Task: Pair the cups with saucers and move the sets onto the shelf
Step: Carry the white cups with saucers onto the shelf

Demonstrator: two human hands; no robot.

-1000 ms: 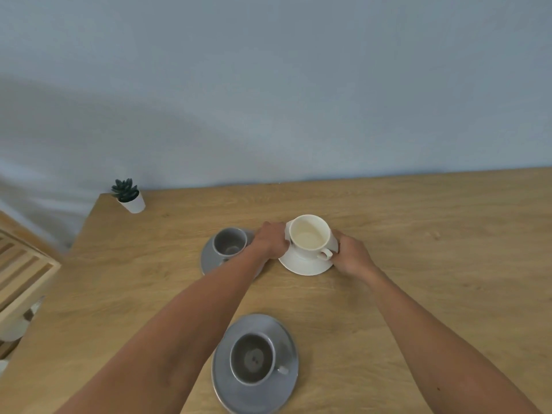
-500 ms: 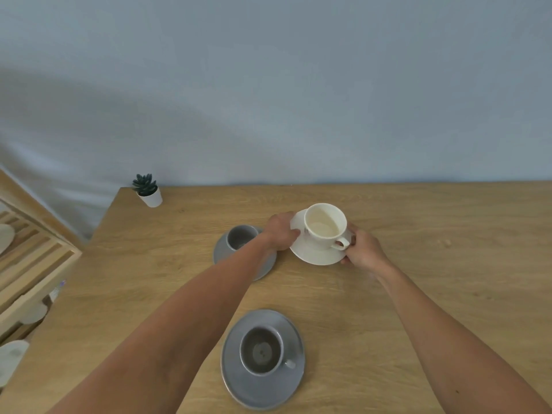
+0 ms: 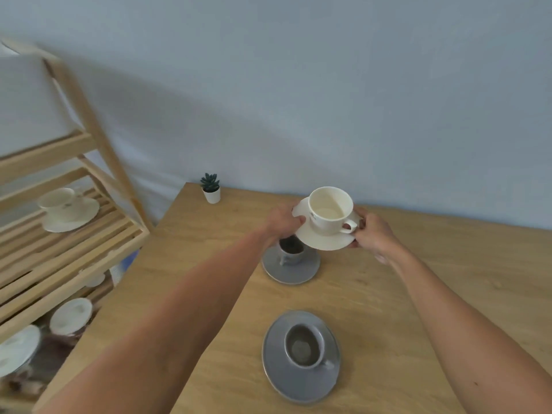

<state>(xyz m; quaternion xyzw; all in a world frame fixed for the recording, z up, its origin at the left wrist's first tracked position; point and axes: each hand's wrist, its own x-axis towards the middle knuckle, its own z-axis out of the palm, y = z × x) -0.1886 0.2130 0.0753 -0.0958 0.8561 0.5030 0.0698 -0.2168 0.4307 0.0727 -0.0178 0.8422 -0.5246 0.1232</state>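
A white cup (image 3: 328,209) stands on a white saucer (image 3: 324,239), and both are lifted off the wooden table (image 3: 448,264). My left hand (image 3: 282,221) grips the saucer's left rim and my right hand (image 3: 375,234) grips its right rim. Just below the raised set, a grey cup (image 3: 291,251) rests on a grey saucer (image 3: 291,268). Nearer to me a second grey cup (image 3: 304,346) sits on its grey saucer (image 3: 298,380). The wooden shelf (image 3: 74,249) stands at the left with a white cup and saucer set (image 3: 67,209) on one level.
A small potted plant (image 3: 211,188) stands at the table's far left corner. Lower shelf levels hold more white dishes (image 3: 70,316), blurred. A blue-grey wall runs behind the table.
Both hands have raised the white cup and saucer off the table. My head has turned left, bringing the shelf into view.
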